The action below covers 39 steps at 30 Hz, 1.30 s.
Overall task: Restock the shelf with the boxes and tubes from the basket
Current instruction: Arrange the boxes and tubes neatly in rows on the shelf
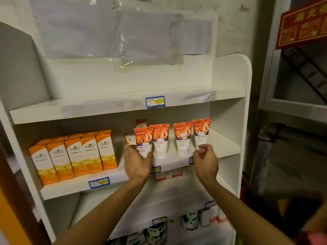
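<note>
A white shelf unit (113,108) fills the view. Its middle shelf (228,147) carries several orange-and-white tubes standing cap down. My left hand (137,163) grips the leftmost tube (143,140) at its lower end. My right hand (206,159) pinches the bottom of the rightmost tube (201,131). Two more tubes (161,140) (183,139) stand between them, untouched. Behind the left tubes are small orange-and-white boxes (141,123). Several tall orange boxes (74,154) stand in rows on the left of the same shelf. The basket is not in view.
The top shelf holds nothing but a blue price label (155,102) on its front lip. Small boxes (169,174) sit on the shelf below, and dark cans (189,221) stand on the lowest shelf. A red sign (302,27) hangs at the upper right.
</note>
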Each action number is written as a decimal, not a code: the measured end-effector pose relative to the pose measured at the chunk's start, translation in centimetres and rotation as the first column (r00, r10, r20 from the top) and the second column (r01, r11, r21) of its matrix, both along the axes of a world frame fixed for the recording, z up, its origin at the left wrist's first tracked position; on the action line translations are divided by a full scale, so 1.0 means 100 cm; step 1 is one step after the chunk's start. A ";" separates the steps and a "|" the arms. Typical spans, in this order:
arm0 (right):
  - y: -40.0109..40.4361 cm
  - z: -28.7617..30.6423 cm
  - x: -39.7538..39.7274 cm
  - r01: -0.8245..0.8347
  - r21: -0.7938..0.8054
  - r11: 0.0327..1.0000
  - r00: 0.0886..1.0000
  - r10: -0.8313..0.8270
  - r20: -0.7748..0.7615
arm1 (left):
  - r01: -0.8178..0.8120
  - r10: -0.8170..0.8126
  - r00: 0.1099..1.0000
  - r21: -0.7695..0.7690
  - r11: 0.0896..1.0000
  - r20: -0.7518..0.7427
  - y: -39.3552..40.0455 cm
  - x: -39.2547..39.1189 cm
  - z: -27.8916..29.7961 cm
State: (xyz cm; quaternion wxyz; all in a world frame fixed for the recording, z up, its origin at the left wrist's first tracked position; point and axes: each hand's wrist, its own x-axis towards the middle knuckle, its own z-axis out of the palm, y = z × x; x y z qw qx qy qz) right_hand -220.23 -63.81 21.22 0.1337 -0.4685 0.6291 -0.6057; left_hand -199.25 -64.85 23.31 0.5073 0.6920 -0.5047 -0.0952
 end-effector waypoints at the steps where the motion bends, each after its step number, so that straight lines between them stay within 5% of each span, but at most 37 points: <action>1: -0.001 -0.001 -0.006 0.007 0.010 1.000 1.000 -0.007 -0.004 | -0.008 0.008 1.000 -0.008 1.000 -0.011 0.005 -0.007 -0.001; 4: -0.006 -0.006 -0.019 -0.003 0.035 0.999 0.999 0.005 -0.044 | -0.036 0.035 0.998 -0.018 0.999 -0.051 0.009 -0.019 -0.002; 9: -0.016 -0.008 -0.017 0.001 0.047 0.999 0.994 0.005 -0.107 | -0.039 0.031 0.981 0.035 0.999 0.194 0.001 -0.018 0.003; 17: -0.051 0.002 -0.002 0.167 -0.021 0.986 0.984 -0.168 -0.056 | 0.127 -0.127 0.991 -0.007 0.992 0.036 -0.015 0.013 -0.012; 28: -0.072 0.010 -0.042 0.005 0.185 0.983 0.994 0.016 -0.111 | 0.232 -0.231 0.971 0.015 0.973 -0.065 -0.023 0.005 -0.006; 39: -0.083 0.013 -0.063 0.007 0.206 0.979 0.991 0.021 -0.135 | 0.292 -0.291 0.955 0.019 0.956 -0.058 -0.032 -0.025 -0.006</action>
